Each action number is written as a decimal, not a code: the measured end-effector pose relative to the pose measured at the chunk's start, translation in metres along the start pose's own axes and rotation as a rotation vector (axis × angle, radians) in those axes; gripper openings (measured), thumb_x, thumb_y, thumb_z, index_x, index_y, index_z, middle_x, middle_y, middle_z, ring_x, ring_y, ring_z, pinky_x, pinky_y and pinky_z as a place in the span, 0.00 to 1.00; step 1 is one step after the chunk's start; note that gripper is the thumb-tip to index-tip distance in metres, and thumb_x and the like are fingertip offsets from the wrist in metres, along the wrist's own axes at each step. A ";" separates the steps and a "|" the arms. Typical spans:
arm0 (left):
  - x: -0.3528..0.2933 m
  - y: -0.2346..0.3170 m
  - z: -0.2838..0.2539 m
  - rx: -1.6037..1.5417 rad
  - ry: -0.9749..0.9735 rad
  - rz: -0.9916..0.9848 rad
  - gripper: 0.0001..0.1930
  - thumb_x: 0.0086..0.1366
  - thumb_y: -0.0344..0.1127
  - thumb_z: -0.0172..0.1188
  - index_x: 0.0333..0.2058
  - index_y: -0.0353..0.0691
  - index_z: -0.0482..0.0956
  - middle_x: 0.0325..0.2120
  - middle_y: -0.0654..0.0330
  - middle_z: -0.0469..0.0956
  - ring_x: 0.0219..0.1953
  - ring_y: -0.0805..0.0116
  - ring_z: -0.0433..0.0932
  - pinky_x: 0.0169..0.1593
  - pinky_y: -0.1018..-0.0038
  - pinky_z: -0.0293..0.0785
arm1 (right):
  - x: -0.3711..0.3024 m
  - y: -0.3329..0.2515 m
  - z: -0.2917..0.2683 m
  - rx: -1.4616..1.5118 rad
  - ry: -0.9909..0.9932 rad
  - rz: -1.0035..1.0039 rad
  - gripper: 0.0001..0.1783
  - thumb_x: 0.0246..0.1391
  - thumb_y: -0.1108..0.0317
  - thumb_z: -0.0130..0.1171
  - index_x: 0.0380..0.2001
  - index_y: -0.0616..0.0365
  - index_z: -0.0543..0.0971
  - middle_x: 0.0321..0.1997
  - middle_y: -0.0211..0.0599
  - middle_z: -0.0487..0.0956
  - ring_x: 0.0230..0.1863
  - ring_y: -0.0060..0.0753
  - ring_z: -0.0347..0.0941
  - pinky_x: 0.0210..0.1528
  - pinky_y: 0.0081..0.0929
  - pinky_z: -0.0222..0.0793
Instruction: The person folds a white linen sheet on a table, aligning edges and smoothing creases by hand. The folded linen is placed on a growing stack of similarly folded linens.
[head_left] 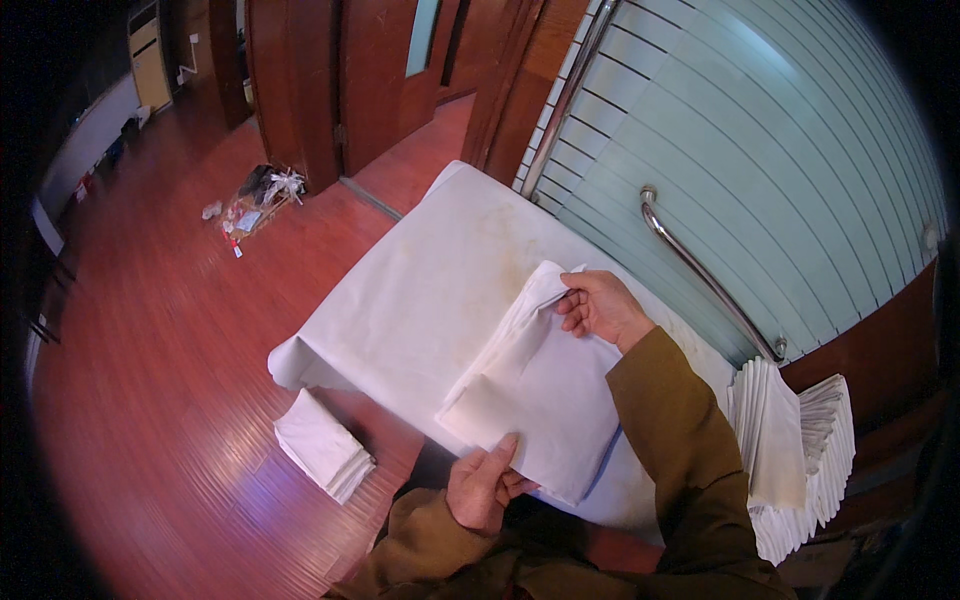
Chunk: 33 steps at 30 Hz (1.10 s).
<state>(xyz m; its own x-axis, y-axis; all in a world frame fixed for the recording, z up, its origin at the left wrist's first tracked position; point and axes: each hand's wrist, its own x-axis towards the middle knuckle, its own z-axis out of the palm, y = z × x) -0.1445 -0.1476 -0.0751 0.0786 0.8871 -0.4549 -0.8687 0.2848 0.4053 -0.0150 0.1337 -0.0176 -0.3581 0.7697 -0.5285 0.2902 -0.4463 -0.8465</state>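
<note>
A folded white cloth (565, 405) lies at the near right part of a table with a white cover (400, 275). Along its left side the cloth is turned over in a thick, layered fold. My right hand (605, 308) pinches the far end of that fold between thumb and fingers. At the near edge, my left hand (482, 488) grips the cloth, thumb on top and fingers underneath. A strip of blue shows beneath the cloth's near right edge.
Tall stacks of folded white cloth (775, 430) stand right of the table. Another folded white pile (322, 445) lies off its left corner. A glass panel with a metal handle (705, 265) borders the far right side. Litter (255, 205) lies on the reddish floor near a wooden door (385, 80).
</note>
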 end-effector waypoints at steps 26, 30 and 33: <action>0.006 0.022 -0.020 0.320 0.160 0.451 0.14 0.72 0.33 0.56 0.47 0.27 0.80 0.31 0.55 0.83 0.26 0.68 0.82 0.32 0.74 0.82 | -0.017 0.013 0.028 -0.166 -0.012 -0.197 0.16 0.65 0.58 0.55 0.45 0.60 0.74 0.36 0.39 0.79 0.27 0.30 0.78 0.27 0.25 0.72; 0.008 0.031 -0.023 0.424 0.166 0.507 0.12 0.72 0.33 0.56 0.44 0.28 0.80 0.28 0.57 0.82 0.24 0.71 0.81 0.29 0.77 0.79 | -0.019 0.019 0.025 -0.191 0.016 -0.272 0.15 0.63 0.60 0.57 0.44 0.60 0.76 0.36 0.39 0.79 0.28 0.29 0.79 0.28 0.26 0.73; 0.008 0.039 -0.025 0.494 0.170 0.530 0.11 0.72 0.33 0.56 0.42 0.28 0.80 0.26 0.58 0.81 0.22 0.73 0.79 0.27 0.79 0.76 | -0.018 0.024 0.019 -0.264 0.080 -0.372 0.13 0.62 0.61 0.59 0.43 0.59 0.78 0.35 0.36 0.80 0.29 0.27 0.79 0.29 0.25 0.74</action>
<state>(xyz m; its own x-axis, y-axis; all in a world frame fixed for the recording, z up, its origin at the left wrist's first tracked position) -0.1896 -0.1384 -0.0832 -0.4018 0.8937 -0.1997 -0.4451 0.0000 0.8955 -0.0182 0.0999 -0.0296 -0.4136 0.8932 -0.1765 0.3746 -0.0097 -0.9271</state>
